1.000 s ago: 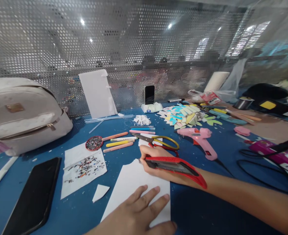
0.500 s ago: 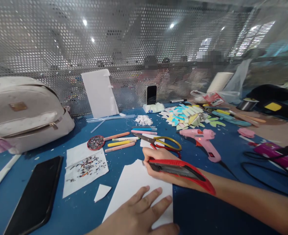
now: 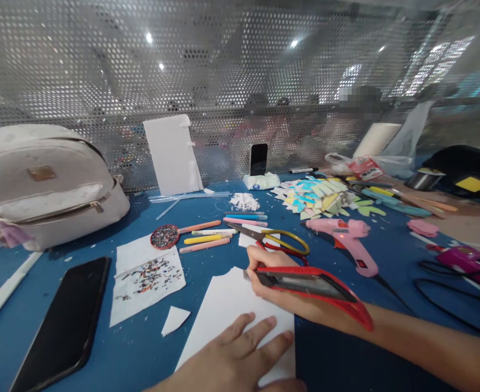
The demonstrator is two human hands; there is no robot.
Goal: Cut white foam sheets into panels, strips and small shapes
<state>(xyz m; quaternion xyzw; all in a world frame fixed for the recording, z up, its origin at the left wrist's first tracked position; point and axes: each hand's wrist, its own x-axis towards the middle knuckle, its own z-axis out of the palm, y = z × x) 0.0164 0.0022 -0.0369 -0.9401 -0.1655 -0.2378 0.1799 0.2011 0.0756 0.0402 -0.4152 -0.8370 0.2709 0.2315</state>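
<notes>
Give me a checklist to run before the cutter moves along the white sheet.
1. Left hand flat on the sheet, pinning it: ok.
2. Right hand gripping the cutter: ok.
3. Blade tip touching the sheet: cannot tell, fingers hide it.
4. Left fingers clear of the cutter: ok, they lie nearer the person, with a gap.
5. Scissors clear of the sheet: ok, they lie just beyond the right hand.
6. Cutting mat under the sheet: not ok, only the blue table shows.
</notes>
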